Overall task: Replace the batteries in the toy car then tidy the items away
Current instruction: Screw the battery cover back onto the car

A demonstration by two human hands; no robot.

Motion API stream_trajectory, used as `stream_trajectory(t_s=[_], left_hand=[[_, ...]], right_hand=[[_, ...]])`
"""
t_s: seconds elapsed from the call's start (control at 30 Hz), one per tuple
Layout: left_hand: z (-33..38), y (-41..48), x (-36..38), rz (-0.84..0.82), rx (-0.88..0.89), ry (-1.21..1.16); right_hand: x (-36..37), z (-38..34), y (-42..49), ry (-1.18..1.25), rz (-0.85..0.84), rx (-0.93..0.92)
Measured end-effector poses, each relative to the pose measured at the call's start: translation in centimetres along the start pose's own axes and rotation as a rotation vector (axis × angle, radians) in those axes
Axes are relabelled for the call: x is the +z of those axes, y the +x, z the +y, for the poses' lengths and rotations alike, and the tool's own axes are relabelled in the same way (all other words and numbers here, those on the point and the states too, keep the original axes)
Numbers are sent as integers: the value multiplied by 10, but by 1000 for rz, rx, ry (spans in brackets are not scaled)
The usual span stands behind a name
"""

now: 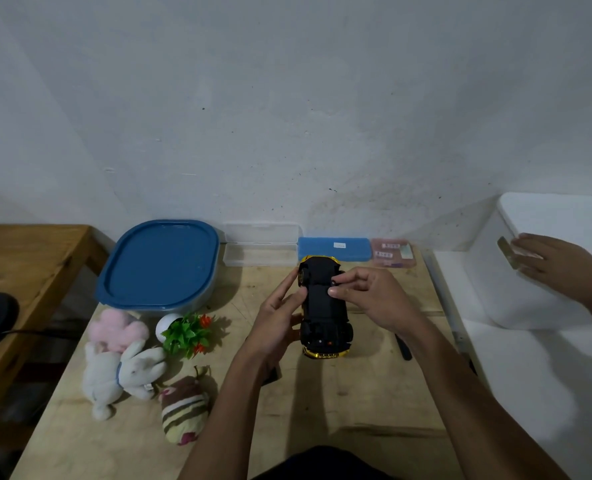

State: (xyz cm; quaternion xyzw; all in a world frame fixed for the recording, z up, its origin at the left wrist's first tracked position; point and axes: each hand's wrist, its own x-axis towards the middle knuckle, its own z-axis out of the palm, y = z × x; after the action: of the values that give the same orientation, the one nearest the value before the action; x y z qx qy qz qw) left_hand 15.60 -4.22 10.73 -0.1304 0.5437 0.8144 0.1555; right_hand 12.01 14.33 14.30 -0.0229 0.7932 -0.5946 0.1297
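Observation:
The toy car lies upside down above the middle of the wooden table, its black underside up and its gold body showing at both ends. My left hand grips the car's left side. My right hand reaches in from the right, thumb and forefinger pinched together on the underside near the car's far end. What those fingertips hold is too small to make out. A pink packet, possibly batteries, lies at the table's back right.
At the back stand a blue-lidded container, an open clear case and a blue case. Plush toys and a small plant lie left. A black tool lies right. Another person's hand rests on a white box.

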Motion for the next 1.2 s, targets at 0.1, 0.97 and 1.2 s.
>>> stream_trajectory(t_s=[0.1, 0.97, 1.2], left_hand=[[-1, 1, 0, 3, -7, -21], [-15, 12, 3, 37, 15, 76], [-11, 14, 4, 79, 22, 11]], right_hand=[[3, -1, -4, -64, 26, -23], [-11, 138, -12, -437, 629, 414], [-16, 175, -4, -646, 501, 495]])
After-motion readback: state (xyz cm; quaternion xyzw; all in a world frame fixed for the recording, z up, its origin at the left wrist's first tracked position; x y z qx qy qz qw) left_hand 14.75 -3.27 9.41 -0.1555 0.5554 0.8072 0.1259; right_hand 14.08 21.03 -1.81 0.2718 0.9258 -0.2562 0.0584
